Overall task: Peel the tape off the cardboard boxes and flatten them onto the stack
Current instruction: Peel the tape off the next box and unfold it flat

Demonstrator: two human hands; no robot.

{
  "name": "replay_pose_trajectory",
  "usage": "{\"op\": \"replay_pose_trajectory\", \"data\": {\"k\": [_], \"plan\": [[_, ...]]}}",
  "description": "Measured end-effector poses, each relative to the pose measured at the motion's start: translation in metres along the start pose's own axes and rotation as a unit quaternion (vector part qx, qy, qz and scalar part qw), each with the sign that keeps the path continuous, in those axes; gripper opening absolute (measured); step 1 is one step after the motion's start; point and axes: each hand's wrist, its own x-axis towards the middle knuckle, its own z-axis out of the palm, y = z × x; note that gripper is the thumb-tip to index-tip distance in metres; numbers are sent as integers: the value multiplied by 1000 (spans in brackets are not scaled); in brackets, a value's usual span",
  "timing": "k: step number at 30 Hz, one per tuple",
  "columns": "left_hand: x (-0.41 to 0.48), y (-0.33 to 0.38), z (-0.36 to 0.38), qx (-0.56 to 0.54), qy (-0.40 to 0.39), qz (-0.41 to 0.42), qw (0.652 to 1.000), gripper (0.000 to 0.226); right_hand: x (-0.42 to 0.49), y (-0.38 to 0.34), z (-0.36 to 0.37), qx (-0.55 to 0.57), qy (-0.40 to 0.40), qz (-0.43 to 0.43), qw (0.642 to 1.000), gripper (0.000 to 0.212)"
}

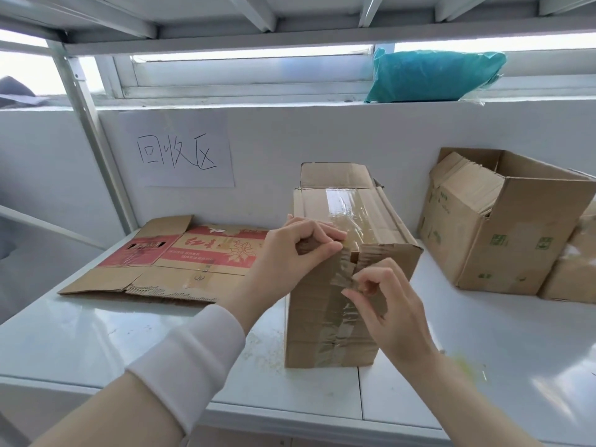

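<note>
White shelf [96, 333] spans the whole view in front of you, wall behind it. Largest carton: an open box [483, 246] at the right, tilted, flaps up, with folded cardboard packed inside; well apart from your work. Centre of the shelf, near its front edge: the taped box [322, 343], upright, far flap raised, its near face toward you. To the left, just beside it, a flattened carton [180, 256] with red print lies flat on the shelf. A paper sign [180, 150] with handwritten characters is stuck to the wall above the carton; a teal bag [432, 75] lies on the window ledge, upper right. Your left hand [300, 250] has its fingers curled over the taped box's top front edge, thumb pressed against the corner; it grips the box there. Your right hand [387, 301] is lower on the near face, thumb and forefinger pinched together on a lifted end of tape [335, 321], other fingers loosely curled. The tape runs as a clear band over the top and down the near face, wrinkled.
</note>
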Motion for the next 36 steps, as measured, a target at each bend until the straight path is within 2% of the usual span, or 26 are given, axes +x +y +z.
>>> {"op": "replay_pose_trajectory", "data": {"k": [3,5,6,9,12,14,15,17,18,20,21,22,24,25,27,29,31,33,35,36], "plan": [[3,1,2,-6,57,-42,997,10,-44,10,7,-28,-120,31,992,13],[6,1,-3,13,84,-61,995,13,-89,16,6,-42,-201,110,973,28],[7,2,-6,39,77,-57,995,13,-105,17,4,-36,-199,170,965,36],[8,7,-3,196,19,32,980,17,-107,15,0,2,-86,334,939,50],[9,12,7,278,-50,86,956,28,-82,11,0,32,0,420,907,32],[12,11,7,256,-32,75,963,29,-73,15,-3,50,29,440,896,20],[14,12,5,226,9,55,973,28,-71,19,-6,45,40,440,896,16],[19,17,-9,171,155,-11,973,25,-69,32,-18,7,74,446,892,11],[23,20,-20,156,238,-51,957,23,-68,42,-26,-4,114,468,876,9],[27,20,-47,136,363,-117,914,21,-63,58,-44,-3,217,530,820,7],[26,17,-59,120,396,-143,899,21,-57,60,-52,7,256,546,798,4],[24,12,-68,100,417,-164,888,22,-48,58,-58,20,285,539,792,7],[17,0,-73,68,439,-194,875,23,-24,43,-61,57,308,486,816,19],[12,-5,-71,60,447,-202,869,23,-10,29,-58,80,301,451,837,17],[2,-11,-63,46,459,-200,864,22,11,2,-48,87,243,380,888,20],[-8,-13,-55,45,469,-199,860,22,25,-14,-34,41,169,345,922,42],[-17,-13,-48,41,482,-206,851,22,32,-17,-20,-26,105,332,937,50],[-24,-14,-44,21,499,-214,840,22,38,-12,-10,-61,79,323,941,33],[-30,-17,-46,0,510,-232,828,20,43,-4,-9,-13,99,341,935,13],[-32,-20,-48,-12,513,-241,824,23,46,-1,-11,36,122,364,923,14]]}}
